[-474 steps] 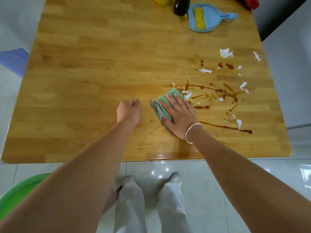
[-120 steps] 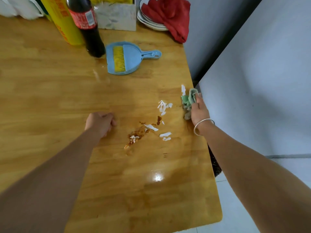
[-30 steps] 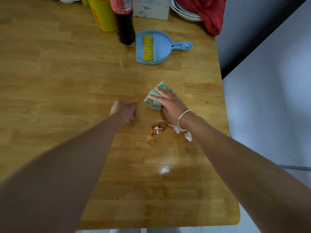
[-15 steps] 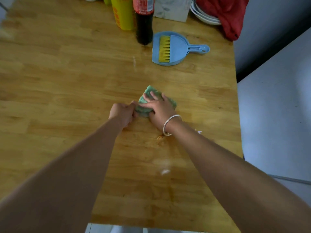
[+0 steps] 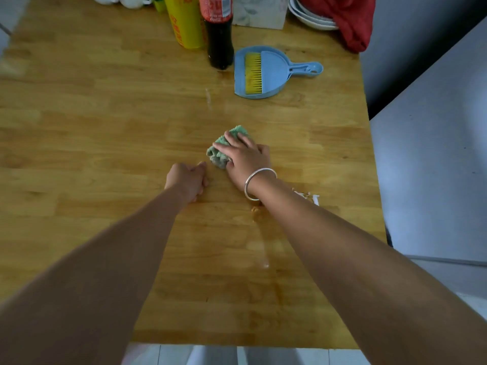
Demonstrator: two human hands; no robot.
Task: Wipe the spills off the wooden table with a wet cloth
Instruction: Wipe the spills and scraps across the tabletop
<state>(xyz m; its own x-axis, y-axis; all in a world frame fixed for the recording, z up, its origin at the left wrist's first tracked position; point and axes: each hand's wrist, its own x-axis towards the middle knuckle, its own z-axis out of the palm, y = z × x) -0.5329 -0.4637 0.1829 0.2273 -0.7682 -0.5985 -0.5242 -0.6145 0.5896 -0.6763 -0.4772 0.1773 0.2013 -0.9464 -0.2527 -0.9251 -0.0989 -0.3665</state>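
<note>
My right hand (image 5: 246, 158), with a silver bangle on the wrist, presses flat on a bunched green cloth (image 5: 220, 150) in the middle of the wooden table (image 5: 105, 133). My left hand (image 5: 187, 180) rests as a closed fist on the wood just left of the cloth, holding nothing. A small heap of brown spill and white paper scraps (image 5: 309, 198) lies under and beside my right forearm, mostly hidden by it. A faint wet streak (image 5: 264, 248) runs toward the near edge.
At the back stand a dark soda bottle (image 5: 218, 35), a yellow can (image 5: 185, 22), a tissue box (image 5: 259, 10) and stacked plates with a red cloth (image 5: 347, 19). A blue dustpan with a yellow brush (image 5: 263, 72) lies behind the cloth. The table's right edge (image 5: 369, 154) is close.
My right hand has slid the cloth a little to the right and away from my left fist. The scraps now show at the right of my forearm. The left fist stays put.
</note>
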